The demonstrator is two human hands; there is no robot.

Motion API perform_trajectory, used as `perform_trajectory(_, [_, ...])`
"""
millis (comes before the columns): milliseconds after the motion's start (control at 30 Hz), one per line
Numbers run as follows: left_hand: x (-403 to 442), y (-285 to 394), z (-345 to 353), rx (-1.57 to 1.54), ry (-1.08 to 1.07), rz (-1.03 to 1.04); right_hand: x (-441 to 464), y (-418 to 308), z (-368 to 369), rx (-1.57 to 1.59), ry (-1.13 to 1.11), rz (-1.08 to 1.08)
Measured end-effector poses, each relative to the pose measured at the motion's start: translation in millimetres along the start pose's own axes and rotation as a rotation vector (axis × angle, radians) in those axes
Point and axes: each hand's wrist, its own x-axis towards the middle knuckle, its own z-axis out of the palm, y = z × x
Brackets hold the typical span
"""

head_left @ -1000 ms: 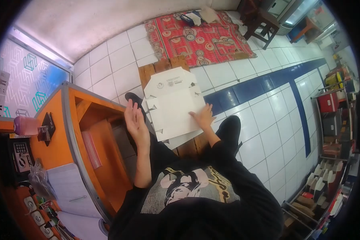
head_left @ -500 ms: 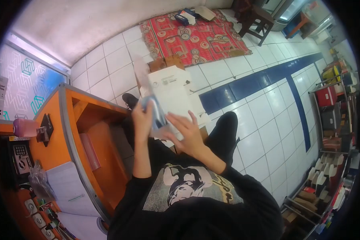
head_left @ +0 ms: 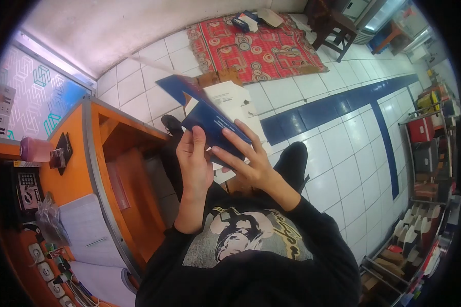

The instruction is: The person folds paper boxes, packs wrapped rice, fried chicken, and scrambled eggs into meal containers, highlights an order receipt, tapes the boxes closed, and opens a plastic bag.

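Observation:
A dark blue cardboard box (head_left: 210,116) with small white print is held up between my hands, tilted, its far end standing open with flaps spread. My left hand (head_left: 193,158) is closed on its near left edge, thumb on top. My right hand (head_left: 253,162) grips the right side, fingers stretched over the printed face. Beneath and beyond it lie white cardboard pieces (head_left: 230,97) with small print, on a brown wooden surface (head_left: 207,80) between my legs. The box covers part of them.
On my left stands an orange desk (head_left: 66,189) with papers (head_left: 89,233), a pen and a pink bottle (head_left: 35,149). A red patterned mat (head_left: 225,46) lies ahead on white tiles, near a dark stool (head_left: 335,31). Shelves with boxes (head_left: 410,230) line the right.
The blurred piece in my hands, pale and bluish before, now shows as a dark blue printed box with raised flaps. Both hands have shifted slightly right, and the view has turned slightly.

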Motion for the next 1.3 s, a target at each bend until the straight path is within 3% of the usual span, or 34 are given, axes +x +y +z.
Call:
perform_trajectory(67, [0, 2, -1, 0.065, -0.048, 0.02, -2, 1, -10, 0.131, -0.122, -0.018])
perform_trajectory(200, [-8, -6, 14, 0.101, -0.004, 0.016, -10, -2, -16, 0.081, -0.136, 0.026])
perform_trajectory(267, [-11, -18, 13, 0.133, 0.007, 0.111, -14, -6, -13, 0.069, -0.05, 0.093])
perform_trajectory(467, [-26, -38, 9, 0.043, -0.039, -0.041, -19, -7, -2, -0.042, 0.108, 0.201])
perform_trajectory(533, [-24, -33, 2, 0.2, -0.095, -0.013, -19, -9, -5, -0.025, 0.096, 0.167])
perform_trajectory(600, [-22, -30, -1, 0.317, -0.168, 0.023, -13, -22, -19, 0.16, -0.094, 0.38])
perform_trajectory(667, [-20, -24, -7, 0.435, -0.244, 0.062, -7, -21, -43, 0.27, -0.056, 0.437])
perform_trajectory(767, [-35, -9, -22, 0.602, -0.665, -0.419, -11, -1, -64, 0.445, -0.138, 0.591])
perform_trajectory(800, [-39, -10, -24, 0.6, -0.668, -0.429, -12, 0, -64, 0.45, -0.149, 0.679])
perform_trajectory(900, [-48, -16, -27, 0.453, -0.798, -0.783, -23, 6, -74, 0.44, -0.352, 0.696])
perform_trajectory(967, [-53, -31, -37, 0.432, -0.821, -0.831, -30, 5, -76, 0.498, -0.558, 0.656])
perform_trajectory(1133, [-58, -46, -48, 0.336, -0.847, -0.942, -35, -8, -76, 0.336, -0.555, 0.493])
perform_trajectory(1233, [-56, -46, -48, 0.587, -1.041, -0.916, -30, -9, -85, 0.413, -0.721, 0.406])
perform_trajectory(1300, [-60, -48, -51, 0.379, -1.011, -0.879, -35, -9, -87, 0.481, -0.828, 0.408])
